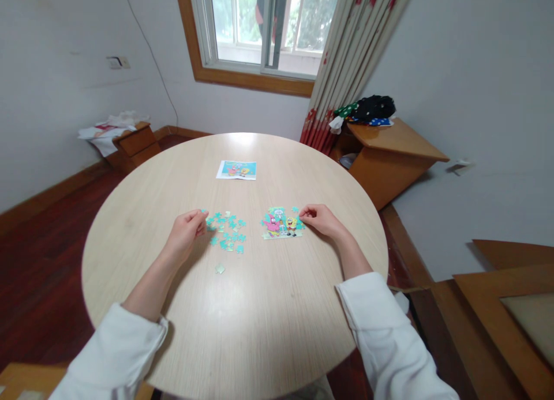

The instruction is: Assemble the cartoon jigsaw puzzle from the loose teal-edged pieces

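On a round pale wooden table (242, 307) lies a partly joined cartoon jigsaw (281, 223). My right hand (321, 219) rests at its right edge, fingers pinched together on a piece there. A scatter of several loose teal pieces (227, 232) lies left of it. My left hand (187, 228) is curled at the scatter's left edge, fingertips closed on a small piece I can barely see. One stray piece (220, 269) lies nearer to me. A printed reference picture (236, 169) lies farther back on the table.
A low wooden cabinet (392, 152) with dark clothes (370, 109) on it stands right of the table by a curtain (350, 59). Another small cabinet (135, 143) with papers sits far left. Wooden furniture (506, 307) is at the right. A window (264, 27) is behind.
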### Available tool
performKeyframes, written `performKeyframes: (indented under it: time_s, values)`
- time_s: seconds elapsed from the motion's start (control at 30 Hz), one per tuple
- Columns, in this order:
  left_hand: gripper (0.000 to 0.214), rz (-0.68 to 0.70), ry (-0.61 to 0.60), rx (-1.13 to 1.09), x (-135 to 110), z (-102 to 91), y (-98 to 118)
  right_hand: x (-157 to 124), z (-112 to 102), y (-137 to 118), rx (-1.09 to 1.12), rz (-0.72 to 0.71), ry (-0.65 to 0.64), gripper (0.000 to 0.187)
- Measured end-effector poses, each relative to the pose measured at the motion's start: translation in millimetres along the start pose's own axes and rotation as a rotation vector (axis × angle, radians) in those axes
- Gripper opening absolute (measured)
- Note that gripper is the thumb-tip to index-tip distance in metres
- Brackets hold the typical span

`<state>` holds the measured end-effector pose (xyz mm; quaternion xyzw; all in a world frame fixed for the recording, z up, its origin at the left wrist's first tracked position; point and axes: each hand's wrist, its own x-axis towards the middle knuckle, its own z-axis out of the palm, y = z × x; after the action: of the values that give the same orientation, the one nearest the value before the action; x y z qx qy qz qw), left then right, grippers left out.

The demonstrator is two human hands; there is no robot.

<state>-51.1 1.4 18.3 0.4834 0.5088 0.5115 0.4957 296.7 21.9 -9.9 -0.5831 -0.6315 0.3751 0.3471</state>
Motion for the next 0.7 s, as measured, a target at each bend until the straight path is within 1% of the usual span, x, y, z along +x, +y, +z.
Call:
performKeyframes:
  time_s: [0.07,0.13,0.23,0.33,0.43,0.5,0.7]
  values:
    - [0.037,0.007,0.017,0.008,1,-1.0,-1,1,1,1,0.010,0.000,0.041,0.019]
    - [0.036,0.021,0.053,0.033,2,-2.4,-3,2,1,3,0.032,-0.004,0.110,0.020]
    - [0.036,0.052,0.136,0.090,4,-4.8,-4,4,2,4,0.040,-0.017,0.223,0.019]
    - [0.033,0.073,0.215,0.128,5,-6.7,-3,5,2,4,0.052,-0.028,0.310,0.019]
    - [0.021,0.064,0.281,0.167,6,-8.2,2,5,2,1,0.069,-0.040,0.343,0.020]
    - [0.014,0.065,0.297,0.198,6,-9.6,3,5,3,-1,0.068,-0.050,0.354,0.021]
    - [0.011,0.078,0.300,0.251,10,-15.6,0,2,3,-7,0.029,-0.069,0.390,0.021]
